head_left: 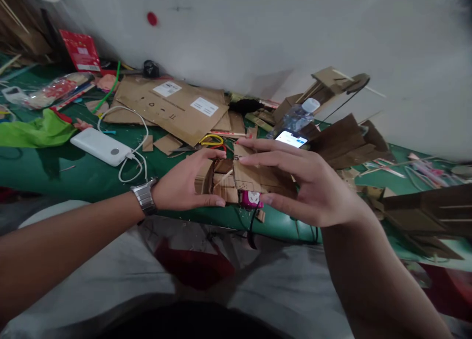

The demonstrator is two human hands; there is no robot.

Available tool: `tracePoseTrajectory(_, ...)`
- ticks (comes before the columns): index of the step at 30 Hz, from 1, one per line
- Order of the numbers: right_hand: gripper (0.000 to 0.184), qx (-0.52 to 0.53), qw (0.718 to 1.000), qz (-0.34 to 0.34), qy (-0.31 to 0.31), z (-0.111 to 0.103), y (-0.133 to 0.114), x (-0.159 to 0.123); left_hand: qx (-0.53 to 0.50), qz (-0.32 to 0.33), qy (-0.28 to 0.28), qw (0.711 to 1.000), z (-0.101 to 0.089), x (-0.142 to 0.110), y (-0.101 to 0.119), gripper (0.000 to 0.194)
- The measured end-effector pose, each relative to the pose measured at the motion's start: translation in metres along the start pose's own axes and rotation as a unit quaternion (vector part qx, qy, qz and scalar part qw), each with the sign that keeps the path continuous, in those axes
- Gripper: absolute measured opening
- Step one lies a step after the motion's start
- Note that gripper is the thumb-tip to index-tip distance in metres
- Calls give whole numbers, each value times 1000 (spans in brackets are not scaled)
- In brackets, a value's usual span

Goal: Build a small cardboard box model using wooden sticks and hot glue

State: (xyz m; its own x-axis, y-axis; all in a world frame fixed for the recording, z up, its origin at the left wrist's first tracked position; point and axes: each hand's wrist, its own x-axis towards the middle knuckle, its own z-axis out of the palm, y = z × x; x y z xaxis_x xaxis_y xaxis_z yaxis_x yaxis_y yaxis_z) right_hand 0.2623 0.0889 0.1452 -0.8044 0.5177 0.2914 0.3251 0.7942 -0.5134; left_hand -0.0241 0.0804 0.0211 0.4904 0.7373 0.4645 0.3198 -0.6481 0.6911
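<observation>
A small cardboard box (225,194) sits near the front edge of the green table, its inside partly showing at the left. My left hand (180,182), with a metal watch (144,196) on its wrist, holds the box's left end between thumb and fingers. Over the right part lies a cardboard flap (247,176) with printed marks. My right hand (309,182) grips this flap, fingers along the far edge and thumb at the near one. Beneath the flap a magenta piece with a white face (253,197) sticks out, and a black cable (252,221) hangs below it.
To the left lies a white power bank (100,146) with a looped cable. Behind are a flattened cardboard sheet (173,108), a lit phone (291,138) and a plastic bottle (300,115). Cardboard constructions (346,140) and scraps crowd the right. A pale wall (236,39) rises behind.
</observation>
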Motion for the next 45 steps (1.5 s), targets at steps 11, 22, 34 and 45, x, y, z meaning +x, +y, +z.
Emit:
tracePoseTrajectory(11, 66, -13, 1000, -4, -17, 10, 5, 0, -12, -18, 34, 999, 11, 4, 2, 88)
tracePoseTrajectory(22, 66, -22, 999, -8, -24, 13, 4, 1, -60, -22, 64, 996, 22, 1, 2, 95)
tracePoseTrajectory(34, 59, -37, 999, -8, -6, 19, 9, 4, -58, -12, 58, 997, 21, 1, 1, 93)
tracePoseTrajectory(45, 59, -29, 999, -8, -14, 19, 7, 5, -61, -20, 51, 997, 20, 0, 2, 97)
